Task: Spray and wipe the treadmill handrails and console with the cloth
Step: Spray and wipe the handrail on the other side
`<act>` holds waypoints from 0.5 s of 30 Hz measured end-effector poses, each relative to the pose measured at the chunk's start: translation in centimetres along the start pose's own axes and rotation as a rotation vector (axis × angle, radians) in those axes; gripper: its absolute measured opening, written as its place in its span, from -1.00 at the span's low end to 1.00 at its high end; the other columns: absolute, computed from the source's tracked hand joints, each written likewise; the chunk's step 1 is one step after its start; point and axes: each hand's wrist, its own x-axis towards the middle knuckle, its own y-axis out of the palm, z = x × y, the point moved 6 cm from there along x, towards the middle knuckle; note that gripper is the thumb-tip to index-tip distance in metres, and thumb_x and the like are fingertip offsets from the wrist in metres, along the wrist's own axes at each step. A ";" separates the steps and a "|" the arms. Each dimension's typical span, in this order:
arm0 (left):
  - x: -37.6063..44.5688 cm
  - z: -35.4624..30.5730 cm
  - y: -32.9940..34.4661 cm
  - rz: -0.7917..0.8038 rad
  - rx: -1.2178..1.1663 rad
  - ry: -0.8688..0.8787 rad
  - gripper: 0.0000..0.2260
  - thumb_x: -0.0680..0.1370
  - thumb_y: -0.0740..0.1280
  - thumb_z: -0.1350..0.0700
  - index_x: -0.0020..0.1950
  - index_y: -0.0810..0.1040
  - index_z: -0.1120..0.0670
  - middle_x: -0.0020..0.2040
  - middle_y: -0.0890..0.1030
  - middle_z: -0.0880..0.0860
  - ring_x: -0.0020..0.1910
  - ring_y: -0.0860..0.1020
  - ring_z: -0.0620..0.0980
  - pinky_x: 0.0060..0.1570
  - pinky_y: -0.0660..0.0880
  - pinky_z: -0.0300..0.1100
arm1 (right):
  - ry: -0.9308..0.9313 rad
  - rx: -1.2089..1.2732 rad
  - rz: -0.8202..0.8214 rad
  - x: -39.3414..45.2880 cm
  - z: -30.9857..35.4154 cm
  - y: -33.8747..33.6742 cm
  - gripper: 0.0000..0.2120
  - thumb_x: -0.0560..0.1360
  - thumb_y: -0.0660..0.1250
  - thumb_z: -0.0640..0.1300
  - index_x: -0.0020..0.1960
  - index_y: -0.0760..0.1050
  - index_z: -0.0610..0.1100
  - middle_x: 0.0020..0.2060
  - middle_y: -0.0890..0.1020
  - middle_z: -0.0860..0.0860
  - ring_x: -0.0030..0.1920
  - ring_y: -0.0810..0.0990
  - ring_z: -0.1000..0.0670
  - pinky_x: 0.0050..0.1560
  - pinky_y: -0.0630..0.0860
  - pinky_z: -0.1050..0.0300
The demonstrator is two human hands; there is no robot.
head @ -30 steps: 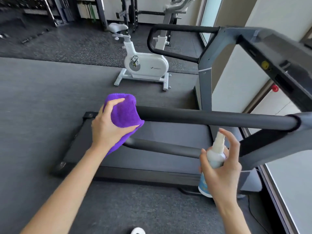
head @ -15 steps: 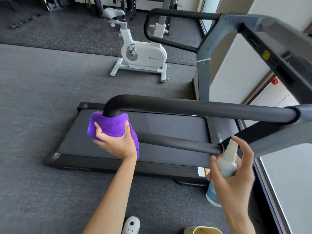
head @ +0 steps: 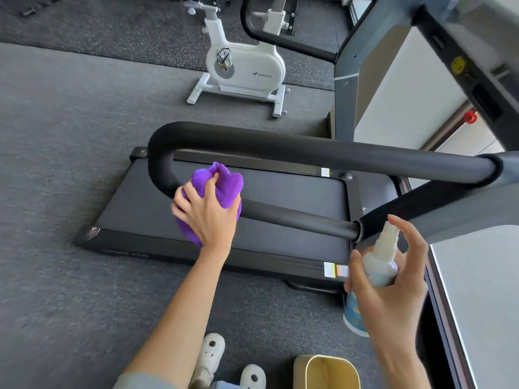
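Wiping is the step in hand: the left hand [head: 206, 213] grips the purple cloth [head: 224, 183] around the handrail [head: 280, 217] just past its bend, at nine o'clock of the loop. Next probably calls for sliding the cloth toward three o'clock. The right hand [head: 393, 287] holds the spray bottle [head: 379, 265], forefinger raised over the nozzle (not visibly pressing).

A grey carpeted floor [head: 70, 153] carries everything here, and the black treadmill deck [head: 224, 220] lies flat upon it. Beyond the deck's far side a white exercise bike [head: 241, 66] stands on its two crossbars, partly on a darker speckled mat [head: 112, 26] that covers the floor there. On the deck's near side, two white clogs [head: 213, 352] are planted on the carpet, with a pale yellow bin [head: 327, 373] just beside them.
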 end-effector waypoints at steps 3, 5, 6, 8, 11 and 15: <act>1.1 0.0 0.0 0.062 0.092 0.194 -0.58 0.41 0.34 -0.33 0.05 0.59 -0.04 -0.05 0.52 0.12 0.05 0.44 0.21 0.15 0.27 0.15 | 0.007 0.011 0.003 0.2 -0.6 -0.2 -0.35 0.45 0.44 -0.33 0.31 0.31 0.25 -0.29 0.53 -0.13 -0.40 0.52 -0.30 -0.27 0.57 -0.24; 1.8 -0.8 0.2 0.120 0.136 0.280 -0.51 0.42 0.25 -0.41 -0.01 0.63 -0.03 -0.15 0.54 0.10 -0.08 0.46 0.18 0.08 0.28 0.09 | 0.008 0.025 0.001 0.4 -0.9 -0.1 -0.36 0.44 0.43 -0.35 0.33 0.32 0.19 -0.31 0.52 -0.15 -0.42 0.52 -0.31 -0.30 0.56 -0.23; 2.1 -1.3 0.3 0.149 0.153 0.314 -0.48 0.42 0.23 -0.42 -0.04 0.65 -0.01 -0.18 0.55 0.10 -0.12 0.46 0.17 0.04 0.30 0.07 | 0.009 0.031 -0.001 0.4 -1.1 -0.1 -0.36 0.44 0.43 -0.36 0.33 0.32 0.17 -0.32 0.52 -0.15 -0.43 0.52 -0.30 -0.31 0.56 -0.22; 2.4 -2.5 0.7 0.201 0.160 0.371 -0.45 0.41 0.22 -0.43 -0.11 0.66 0.03 -0.23 0.57 0.11 -0.18 0.49 0.17 -0.05 0.34 0.03 | 0.015 0.046 -0.001 0.5 -1.4 0.1 -0.36 0.44 0.42 -0.36 0.33 0.33 0.17 -0.33 0.52 -0.14 -0.44 0.51 -0.29 -0.32 0.55 -0.19; 1.6 -4.8 1.6 0.314 0.120 0.449 -0.44 0.39 0.25 -0.43 -0.08 0.67 0.03 -0.23 0.59 0.11 -0.21 0.53 0.17 -0.12 0.37 -0.02 | 0.022 0.060 -0.005 0.4 -1.8 0.1 -0.36 0.44 0.43 -0.34 0.32 0.33 0.20 -0.32 0.53 -0.11 -0.44 0.52 -0.28 -0.34 0.56 -0.20; -0.3 -8.1 2.8 0.401 0.049 0.525 -0.46 0.38 0.29 -0.43 0.02 0.66 -0.01 -0.18 0.61 0.08 -0.17 0.57 0.17 -0.18 0.38 -0.07 | 0.056 0.054 -0.034 0.1 -2.6 -0.7 -0.37 0.44 0.43 -0.33 0.30 0.34 0.23 -0.22 0.57 -0.11 -0.41 0.54 -0.29 -0.26 0.56 -0.28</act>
